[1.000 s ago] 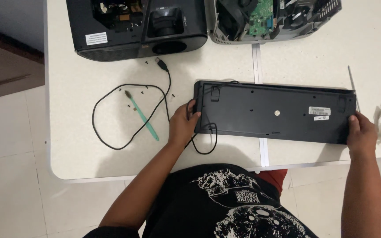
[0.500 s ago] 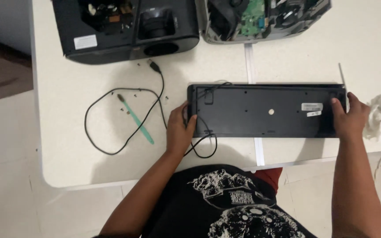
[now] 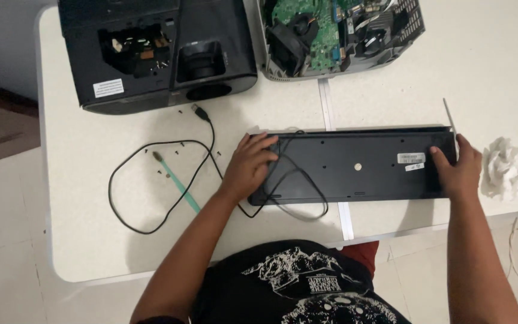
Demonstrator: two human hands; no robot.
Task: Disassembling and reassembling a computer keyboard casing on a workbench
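Keyboard [image 3: 355, 165], black and turned underside up, lies flat across the seam of the white bench [image 3: 91, 240], near its front edge and directly in front of you. Your left hand [image 3: 250, 168] rests palm down on its left end, fingers spread over the casing and over the black cable [image 3: 151, 186] that runs off that end. That cable loops wide over the bench to your left and ends in a plug [image 3: 198, 111] lying just in front of the black projector [image 3: 157, 51]. Your right hand [image 3: 458, 171] grips the right end, thumb on the back panel beside the white labels [image 3: 412, 159], fingers curled round the edge. So both hands sit well apart, one at each end. A thin light rod [image 3: 448, 117] stands up at the far right corner, by your fingers. Beside your right hand lies a crumpled white tissue [image 3: 502, 168]. Inside the cable loop lies a green-handled tool [image 3: 178, 183], with small dark screws [image 3: 178, 144] scattered around it. Behind the keyboard sits an opened grey device [image 3: 337, 36] showing its circuit board.
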